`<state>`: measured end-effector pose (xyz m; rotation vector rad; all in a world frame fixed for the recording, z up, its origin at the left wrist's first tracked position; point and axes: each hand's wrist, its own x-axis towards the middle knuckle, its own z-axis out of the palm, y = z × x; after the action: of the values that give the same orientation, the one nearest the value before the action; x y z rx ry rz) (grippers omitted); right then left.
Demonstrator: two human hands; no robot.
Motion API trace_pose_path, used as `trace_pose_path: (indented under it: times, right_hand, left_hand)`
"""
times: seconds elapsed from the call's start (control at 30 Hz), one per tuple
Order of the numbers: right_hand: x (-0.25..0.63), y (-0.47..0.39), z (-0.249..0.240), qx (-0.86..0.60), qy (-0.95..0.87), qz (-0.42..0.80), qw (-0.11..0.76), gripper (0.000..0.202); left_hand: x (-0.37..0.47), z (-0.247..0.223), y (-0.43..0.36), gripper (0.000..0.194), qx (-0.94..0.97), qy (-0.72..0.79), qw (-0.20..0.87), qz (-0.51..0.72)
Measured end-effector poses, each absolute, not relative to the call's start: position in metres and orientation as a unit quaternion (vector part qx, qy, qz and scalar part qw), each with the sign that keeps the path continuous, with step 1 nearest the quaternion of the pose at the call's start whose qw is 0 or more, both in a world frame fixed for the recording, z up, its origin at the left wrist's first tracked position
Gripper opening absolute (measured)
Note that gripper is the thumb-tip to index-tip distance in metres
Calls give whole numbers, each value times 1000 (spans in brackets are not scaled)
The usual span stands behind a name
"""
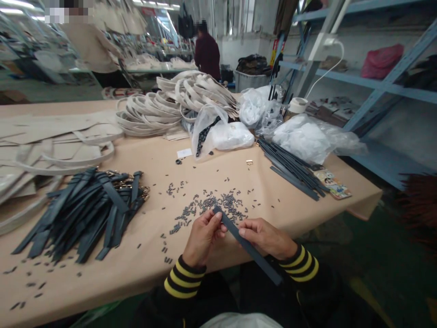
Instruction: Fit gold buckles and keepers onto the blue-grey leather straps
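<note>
A long dark strap [254, 253] slants from between my hands down toward my lap. My left hand [205, 234] pinches its upper end, thumb on top. Farther down, the fingers of my right hand [264, 234] are closed on the strap's right edge. Just beyond my hands, many small dark pieces [230, 200] lie scattered on the brown-covered table [307, 218]. Left of them is a heap of dark straps with gold-coloured metal fittings [92, 205]. A bundle of plain dark strips [290, 166] lies to the right, and a small gold-coloured fitting [249, 163] sits nearer the middle.
Coiled beige straps [150, 114] and clear plastic bags [234, 135] stand at the back of the table. Flat beige pieces [51, 130] cover the far left. Blue shelving [368, 82] rises at the right. Two people [207, 52] are in the background.
</note>
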<state>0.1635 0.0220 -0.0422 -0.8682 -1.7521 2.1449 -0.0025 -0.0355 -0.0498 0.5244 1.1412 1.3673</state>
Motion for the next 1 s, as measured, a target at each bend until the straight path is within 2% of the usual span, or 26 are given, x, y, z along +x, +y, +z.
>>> trace_pose_path:
  times: [0.07, 0.13, 0.23, 0.3, 0.37, 0.5, 0.57, 0.67, 0.83, 0.9, 1.0]
  right_hand:
    - [161, 17, -45, -280, -500, 814, 100, 42]
    - [159, 14, -49, -273, -436, 852, 93, 43]
    - [159, 11, -51, -300, -468, 821, 131, 34]
    - [160, 10, -49, -327, -515, 779, 142, 31]
    - [160, 9, -47, -346, -549, 749, 137, 31]
    - [159, 10, -46, -346, -556, 744, 132, 31]
    - [158, 11, -48, -337, -566, 740, 135, 31]
    - [157, 11, -51, -321, -591, 726, 146, 28]
    - [155, 11, -46, -311, -622, 699, 165, 17]
    - [154, 12, -42, -330, -669, 641, 182, 11]
    - [154, 17, -38, -331, -717, 578, 204, 7]
  left_hand:
    - [1, -48, -41, 17, 246, 471, 610, 588]
    - [3, -47, -46, 14, 278, 443, 609, 596]
    - [0, -50, -53, 12, 297, 446, 583, 611]
    - [-2, -53, -57, 19, 298, 496, 552, 600]
    - [-3, -54, -59, 26, 333, 583, 472, 572]
    - [3, -55, -63, 18, 499, 673, 163, 521]
    - [8, -56, -63, 16, 560, 657, 124, 489]
    - [14, -58, -62, 17, 548, 649, 259, 459]
    - [16, -58, -53, 22, 367, 594, 518, 494]
    - [17, -58, -49, 24, 313, 565, 555, 524]
    - [18, -61, -42, 22, 308, 562, 541, 545]
